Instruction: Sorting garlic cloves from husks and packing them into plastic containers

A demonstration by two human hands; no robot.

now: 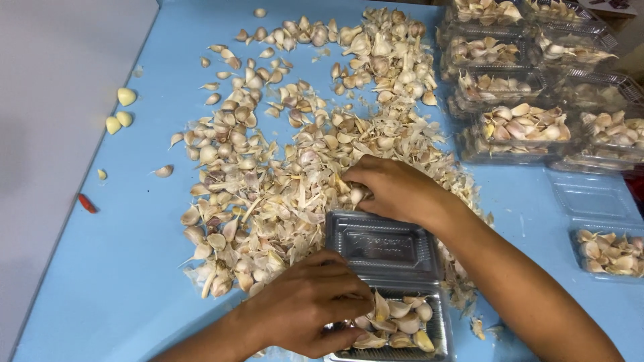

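Left hand [305,305] curled over cloves in clear tray [439,328], steadying it; right hand [392,188] pinched a garlic clove [356,195] from pile [268,174].

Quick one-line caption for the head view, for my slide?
Right hand picks cloves from a garlic pile on a blue table; left hand rests in an open clear tray.

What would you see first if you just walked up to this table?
First, the big pile of garlic cloves and papery skins spread over the blue table. Next, the two hands in front: the right hand picks at the pile, and the left hand rests on an open clear box partly filled with cloves. Filled boxes are stacked at the far right.
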